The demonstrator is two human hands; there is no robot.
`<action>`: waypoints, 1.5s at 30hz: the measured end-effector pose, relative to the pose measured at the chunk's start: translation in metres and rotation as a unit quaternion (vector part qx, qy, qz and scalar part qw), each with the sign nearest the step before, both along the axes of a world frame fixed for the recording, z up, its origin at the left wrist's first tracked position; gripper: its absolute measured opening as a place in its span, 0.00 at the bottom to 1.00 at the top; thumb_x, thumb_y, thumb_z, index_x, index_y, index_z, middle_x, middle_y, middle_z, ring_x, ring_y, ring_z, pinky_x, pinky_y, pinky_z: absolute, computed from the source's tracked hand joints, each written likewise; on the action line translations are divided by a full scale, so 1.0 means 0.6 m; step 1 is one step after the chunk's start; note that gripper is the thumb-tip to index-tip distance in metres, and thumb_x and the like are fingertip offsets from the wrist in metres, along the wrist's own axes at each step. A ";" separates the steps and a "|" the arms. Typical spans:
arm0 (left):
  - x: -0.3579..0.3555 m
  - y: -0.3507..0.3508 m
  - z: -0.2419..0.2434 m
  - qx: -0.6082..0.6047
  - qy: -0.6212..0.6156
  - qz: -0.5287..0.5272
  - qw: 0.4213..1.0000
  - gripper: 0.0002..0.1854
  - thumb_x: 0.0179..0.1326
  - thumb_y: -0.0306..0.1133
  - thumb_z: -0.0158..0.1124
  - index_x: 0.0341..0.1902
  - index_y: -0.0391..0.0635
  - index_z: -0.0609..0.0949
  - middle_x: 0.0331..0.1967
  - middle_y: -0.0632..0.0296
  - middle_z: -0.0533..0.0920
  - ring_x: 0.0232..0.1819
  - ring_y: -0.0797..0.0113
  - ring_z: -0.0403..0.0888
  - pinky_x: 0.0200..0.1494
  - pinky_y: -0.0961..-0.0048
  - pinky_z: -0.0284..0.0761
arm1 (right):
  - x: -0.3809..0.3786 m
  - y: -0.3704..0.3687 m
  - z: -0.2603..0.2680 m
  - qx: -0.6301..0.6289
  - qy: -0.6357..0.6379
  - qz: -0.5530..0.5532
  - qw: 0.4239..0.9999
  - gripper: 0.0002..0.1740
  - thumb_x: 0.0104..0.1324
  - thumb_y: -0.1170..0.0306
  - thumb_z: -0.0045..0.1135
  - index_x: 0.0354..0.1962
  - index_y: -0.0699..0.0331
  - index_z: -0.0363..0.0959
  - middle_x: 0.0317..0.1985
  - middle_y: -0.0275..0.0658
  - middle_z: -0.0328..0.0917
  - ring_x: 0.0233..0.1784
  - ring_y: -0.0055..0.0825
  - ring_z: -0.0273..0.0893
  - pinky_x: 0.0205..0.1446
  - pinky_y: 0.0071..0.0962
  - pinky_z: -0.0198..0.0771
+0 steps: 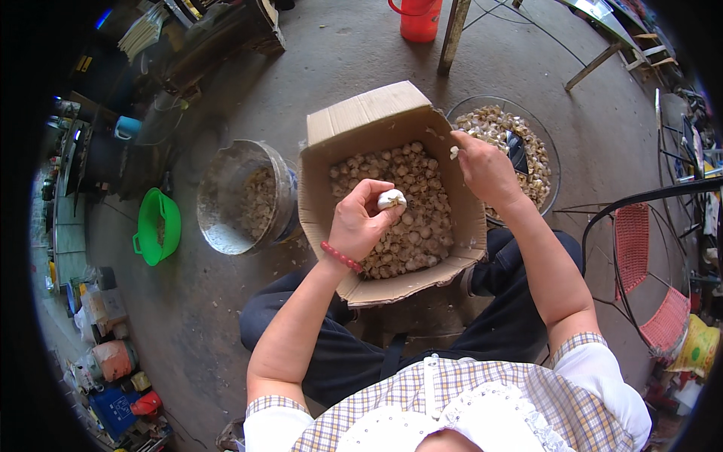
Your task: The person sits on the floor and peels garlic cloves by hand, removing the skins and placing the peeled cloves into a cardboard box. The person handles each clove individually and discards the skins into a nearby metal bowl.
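My left hand (361, 217) grips a white garlic bulb (391, 199) between thumb and fingers, above an open cardboard box (370, 116). Inside the box lies a heap of whole garlic bulbs (415, 240). Near the box's right rim is my right hand (488, 166), with a small whitish garlic piece (454, 152) at its thumb and fingertips. Beyond that hand stands a round clear-rimmed basin (556, 161) with many separated garlic cloves (534, 135). A dark, flat, shiny object (517, 152) rests on the cloves, partly hidden by my right hand.
Left of the box stands a whitish bucket (217, 226) with garlic scraps in it. Farther left is a green plastic basin (159, 226). A red bucket (421, 22) and a wooden leg (453, 39) stand ahead. To the right is a chair with red woven panels (631, 248).
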State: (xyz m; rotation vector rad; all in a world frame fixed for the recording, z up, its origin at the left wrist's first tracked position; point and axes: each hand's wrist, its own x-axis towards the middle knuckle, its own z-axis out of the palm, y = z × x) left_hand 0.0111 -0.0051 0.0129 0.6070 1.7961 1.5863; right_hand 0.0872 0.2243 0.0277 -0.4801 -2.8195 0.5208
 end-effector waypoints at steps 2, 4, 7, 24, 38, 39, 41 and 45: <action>0.000 0.001 -0.002 -0.012 0.017 0.002 1.000 0.17 0.57 0.23 0.66 0.49 0.38 0.75 0.40 0.64 0.81 0.43 0.78 0.78 0.46 0.81 0.76 | 0.004 -0.011 0.007 -0.190 0.066 0.125 0.972 0.13 0.63 0.72 0.55 0.46 0.64 0.74 0.35 0.46 0.81 0.37 0.36 0.82 0.41 0.30 0.78; 0.001 0.004 -0.006 -0.035 0.032 0.002 0.999 0.17 0.57 0.24 0.67 0.49 0.38 0.75 0.39 0.64 0.81 0.42 0.79 0.79 0.45 0.81 0.76 | 0.007 -0.040 0.006 -0.304 0.076 0.197 0.929 0.11 0.58 0.71 0.63 0.39 0.63 0.78 0.35 0.45 0.81 0.35 0.37 0.81 0.39 0.28 0.76; 0.002 0.005 -0.011 -0.045 0.063 -0.010 0.997 0.15 0.57 0.23 0.66 0.47 0.38 0.76 0.38 0.64 0.82 0.40 0.79 0.79 0.44 0.81 0.77 | 0.008 -0.078 -0.003 -0.240 0.089 0.258 0.932 0.09 0.61 0.68 0.59 0.38 0.62 0.75 0.32 0.44 0.80 0.34 0.40 0.80 0.35 0.31 0.76; 0.008 0.009 -0.005 0.028 -0.021 -0.005 0.999 0.17 0.54 0.20 0.66 0.48 0.38 0.74 0.41 0.64 0.80 0.42 0.77 0.79 0.47 0.80 0.76 | -0.002 -0.022 0.005 -0.165 0.020 0.069 0.984 0.08 0.62 0.70 0.56 0.32 0.67 0.76 0.26 0.48 0.80 0.29 0.38 0.81 0.34 0.31 0.75; 0.011 0.006 -0.012 -0.017 0.089 -0.003 0.996 0.23 0.55 0.20 0.67 0.56 0.39 0.77 0.37 0.67 0.80 0.37 0.83 0.76 0.40 0.84 0.76 | 0.009 -0.089 -0.020 -0.321 0.000 0.199 0.926 0.11 0.64 0.70 0.54 0.40 0.70 0.71 0.30 0.49 0.79 0.32 0.38 0.80 0.37 0.30 0.74; 0.013 0.007 -0.011 -0.028 0.111 -0.005 0.993 0.23 0.55 0.20 0.66 0.56 0.40 0.77 0.36 0.68 0.80 0.36 0.84 0.75 0.39 0.84 0.76 | 0.010 -0.093 -0.025 -0.315 0.020 0.202 0.927 0.11 0.64 0.71 0.52 0.39 0.71 0.69 0.28 0.52 0.78 0.32 0.43 0.79 0.36 0.34 0.73; 0.017 0.009 -0.009 -0.026 0.146 0.002 0.989 0.22 0.55 0.20 0.66 0.55 0.41 0.79 0.35 0.70 0.80 0.33 0.85 0.74 0.36 0.85 0.74 | 0.012 -0.100 -0.035 -0.302 0.049 0.205 0.930 0.10 0.64 0.72 0.49 0.36 0.73 0.64 0.25 0.57 0.75 0.31 0.54 0.77 0.34 0.42 0.72; 0.021 0.012 -0.009 -0.001 0.133 0.028 0.991 0.20 0.54 0.19 0.65 0.53 0.41 0.80 0.32 0.71 0.79 0.31 0.85 0.73 0.35 0.85 0.73 | 0.013 -0.107 -0.042 -0.279 0.043 0.203 0.937 0.10 0.64 0.72 0.47 0.37 0.72 0.61 0.26 0.60 0.74 0.32 0.57 0.76 0.34 0.45 0.71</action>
